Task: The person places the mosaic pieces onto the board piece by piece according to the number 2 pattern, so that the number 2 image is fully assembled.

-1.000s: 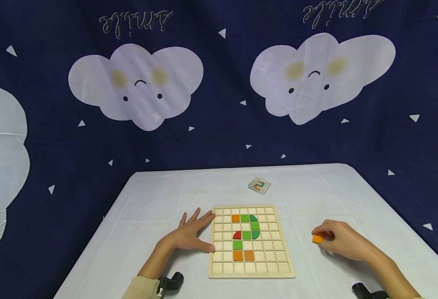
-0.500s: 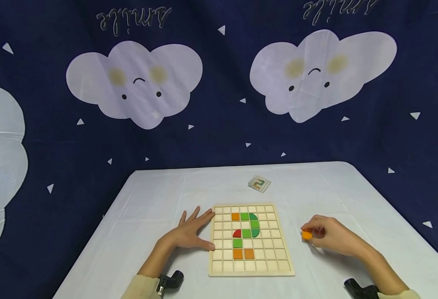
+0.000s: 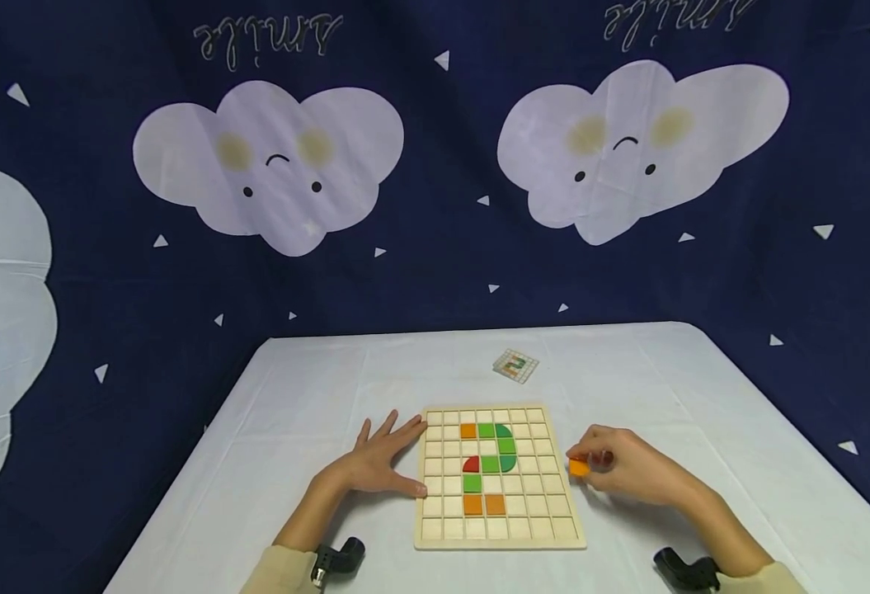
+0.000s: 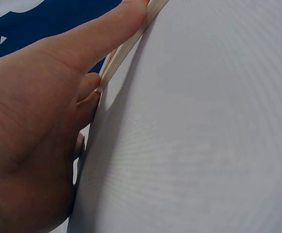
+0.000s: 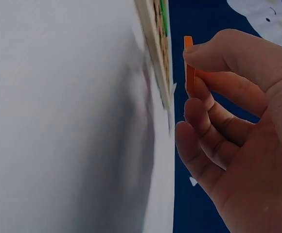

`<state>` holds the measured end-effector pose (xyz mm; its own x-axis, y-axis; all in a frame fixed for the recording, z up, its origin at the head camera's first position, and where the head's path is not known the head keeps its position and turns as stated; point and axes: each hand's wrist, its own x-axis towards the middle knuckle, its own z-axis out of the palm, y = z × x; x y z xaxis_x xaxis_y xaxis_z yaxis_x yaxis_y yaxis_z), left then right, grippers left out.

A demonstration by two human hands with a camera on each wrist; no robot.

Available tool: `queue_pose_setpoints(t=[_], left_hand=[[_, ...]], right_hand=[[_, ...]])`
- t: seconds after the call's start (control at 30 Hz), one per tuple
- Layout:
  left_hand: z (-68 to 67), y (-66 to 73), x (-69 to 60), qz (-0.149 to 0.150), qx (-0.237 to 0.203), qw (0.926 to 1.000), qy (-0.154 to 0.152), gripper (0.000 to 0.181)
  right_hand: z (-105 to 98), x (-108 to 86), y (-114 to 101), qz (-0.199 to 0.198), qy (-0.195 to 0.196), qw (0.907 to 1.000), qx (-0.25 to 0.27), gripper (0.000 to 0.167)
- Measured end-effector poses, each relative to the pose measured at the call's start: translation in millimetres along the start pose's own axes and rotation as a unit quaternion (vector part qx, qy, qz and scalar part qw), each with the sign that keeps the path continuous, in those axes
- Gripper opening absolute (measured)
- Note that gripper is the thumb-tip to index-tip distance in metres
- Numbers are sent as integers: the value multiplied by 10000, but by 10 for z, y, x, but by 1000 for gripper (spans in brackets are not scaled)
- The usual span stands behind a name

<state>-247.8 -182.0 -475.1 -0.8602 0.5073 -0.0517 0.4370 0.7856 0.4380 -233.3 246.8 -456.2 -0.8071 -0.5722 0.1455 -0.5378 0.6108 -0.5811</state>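
Note:
A square wooden grid board lies on the table, with colored tiles set in its cells: green squares, dark green rounded corners, a red rounded tile and several orange squares. My left hand touches the board's left edge with thumb and fingers spread; in the left wrist view the thumb meets the wooden rim. Just off the board's right edge, my right hand pinches an orange square tile between thumb and fingers. The right wrist view shows that tile thin and edge-on, raised above the table.
Beyond the board a small stack of pattern cards lies on the white tablecloth. The top card shows a grid with a colored figure. A dark blue curtain with clouds hangs behind the table.
My right hand has moved left with the orange tile, from the open tablecloth to the board's right edge. My left hand and the tiles on the board have stayed put.

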Motion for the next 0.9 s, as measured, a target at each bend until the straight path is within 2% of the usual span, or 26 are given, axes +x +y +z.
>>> queue_pose_setpoints(t=[0.13, 0.3, 0.43, 0.57, 0.7, 0.9], left_hand=[[-6, 2, -3, -2, 6, 10000, 2, 110], [1, 1, 3, 1, 15, 10000, -5, 110], [3, 1, 2, 3, -1, 10000, -4, 110], [6, -3, 0, 8, 12, 10000, -5, 110], [5, 0, -4, 0, 33, 10000, -36, 110], [-10, 21, -6, -18, 11, 10000, -35, 110]], right_hand=[[30, 77, -55, -186, 37, 9998, 103, 36], [84, 154, -130, -256, -108, 9986, 461, 33], [127, 197, -185, -220, -257, 9959, 838, 29], [181, 237, -222, -119, -455, 9940, 988, 29], [237, 276, -234, -116, -704, 9934, 892, 29], [290, 341, -275, -372, -874, 9937, 602, 28]])
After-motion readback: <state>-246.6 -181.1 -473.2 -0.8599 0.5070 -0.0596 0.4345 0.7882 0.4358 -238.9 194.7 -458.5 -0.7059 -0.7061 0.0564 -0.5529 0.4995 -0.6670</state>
